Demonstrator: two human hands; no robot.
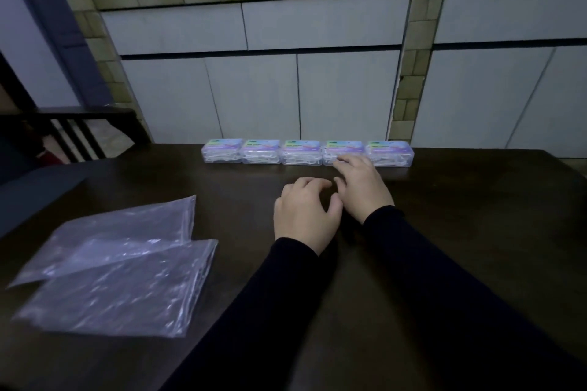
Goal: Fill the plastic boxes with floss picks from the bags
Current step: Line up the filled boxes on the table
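Note:
Several clear plastic boxes (307, 152) with purple labels stand in a row along the far edge of the dark table (444, 232); white floss picks show through their walls and their lids are down. Two flat clear plastic bags (117, 267) lie overlapping at the left front. My left hand (305, 213) rests on the table with fingers loosely curled, holding nothing. My right hand (362, 187) lies just beside it, its fingertips reaching the front of the fourth box from the left (343, 149), holding nothing.
A dark wooden chair (79, 133) stands past the table's left corner. Behind the table rises a wall of white cabinet panels (254, 98) framed by tiles. A dark mat or sheet (38, 190) covers the table's left edge.

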